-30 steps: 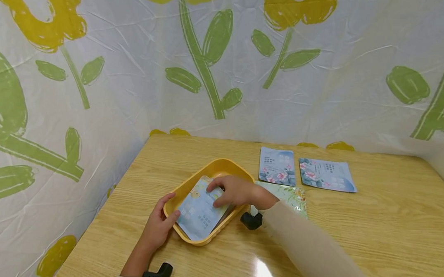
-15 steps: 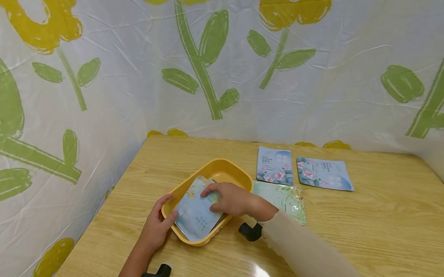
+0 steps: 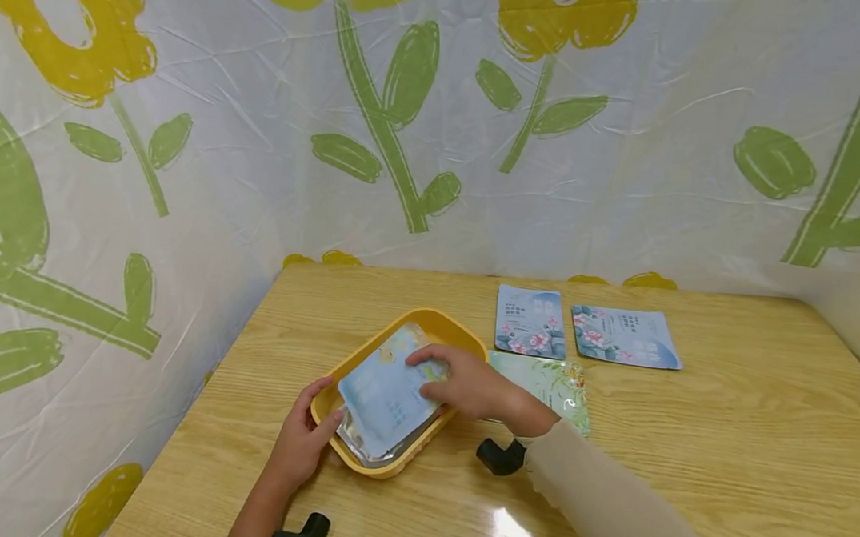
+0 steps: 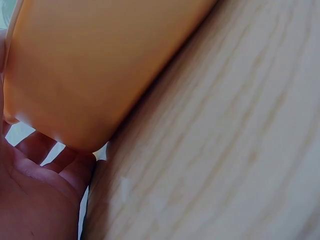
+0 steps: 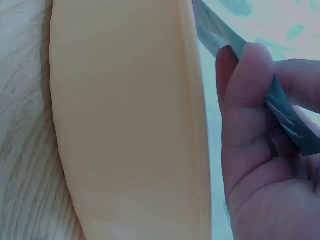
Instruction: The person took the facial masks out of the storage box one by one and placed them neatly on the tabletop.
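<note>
A yellow plastic basket (image 3: 374, 473) stands tilted across the table, its side wall (image 4: 105, 60) filling much of the left wrist view. My left hand (image 3: 304, 427) grips its near left end, thumb over the rim and fingers outside. Inside, my right hand (image 3: 464, 382) pinches the right edge of a light blue face mask packet (image 3: 381, 390) between thumb and fingers. The pinched packet edge (image 5: 292, 122) shows between the fingers in the right wrist view. Beneath it lies another packet, silver side (image 3: 353, 443) showing, mostly hidden.
Two blue packets with pink flowers, one upright (image 3: 532, 321) and one sideways (image 3: 626, 337), lie on the wooden table (image 3: 739, 442) behind the basket to the right. A green packet (image 3: 547, 382) lies right of the basket, partly under my right forearm. A flower-print cloth (image 3: 263, 133) hangs behind.
The light blue packet has lifted and shifted up and right in my right hand, uncovering the silver packet below. My left hand keeps its grip on the basket.
</note>
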Demonstrator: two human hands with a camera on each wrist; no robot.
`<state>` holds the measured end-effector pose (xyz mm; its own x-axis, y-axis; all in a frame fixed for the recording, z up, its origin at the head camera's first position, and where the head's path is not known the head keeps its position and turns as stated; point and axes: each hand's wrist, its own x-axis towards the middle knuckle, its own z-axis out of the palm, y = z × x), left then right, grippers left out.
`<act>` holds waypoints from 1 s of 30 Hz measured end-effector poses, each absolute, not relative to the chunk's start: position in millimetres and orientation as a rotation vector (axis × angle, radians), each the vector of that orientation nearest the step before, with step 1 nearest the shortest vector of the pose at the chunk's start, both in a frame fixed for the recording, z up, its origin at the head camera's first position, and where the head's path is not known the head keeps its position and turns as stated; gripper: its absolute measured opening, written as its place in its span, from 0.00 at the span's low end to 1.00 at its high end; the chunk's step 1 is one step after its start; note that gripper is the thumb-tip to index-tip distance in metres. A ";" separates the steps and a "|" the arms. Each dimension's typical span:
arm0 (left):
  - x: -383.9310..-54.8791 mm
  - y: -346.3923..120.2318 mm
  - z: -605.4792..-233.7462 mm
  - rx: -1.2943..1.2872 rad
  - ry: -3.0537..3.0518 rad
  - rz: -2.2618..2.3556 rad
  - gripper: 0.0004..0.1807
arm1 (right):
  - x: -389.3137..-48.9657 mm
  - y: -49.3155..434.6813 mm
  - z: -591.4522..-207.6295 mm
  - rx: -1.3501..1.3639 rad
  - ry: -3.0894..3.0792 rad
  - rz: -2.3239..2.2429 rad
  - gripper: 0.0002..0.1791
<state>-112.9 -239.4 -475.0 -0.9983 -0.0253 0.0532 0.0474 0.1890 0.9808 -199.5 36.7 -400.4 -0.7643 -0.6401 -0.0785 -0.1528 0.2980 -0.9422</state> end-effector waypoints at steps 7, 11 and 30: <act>-112.3 -237.9 -474.0 -0.020 -2.383 -1.945 0.31 | -201.8 66.2 -400.3 -0.697 2.103 -1.604 0.21; -112.6 -237.5 -472.5 0.006 -2.394 -1.942 0.30 | -201.5 85.2 -400.6 -0.697 2.138 -1.648 0.22; -112.2 -237.5 -473.2 0.021 -2.402 -1.932 0.30 | -189.4 157.0 -404.6 -0.574 2.239 -1.773 0.26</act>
<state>-112.2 -237.5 -473.2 -0.9981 -0.0477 0.0378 0.0267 0.2151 0.9762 -189.4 157.0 -404.6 -0.8975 -0.4365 0.0627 -0.1611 0.1922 -0.9680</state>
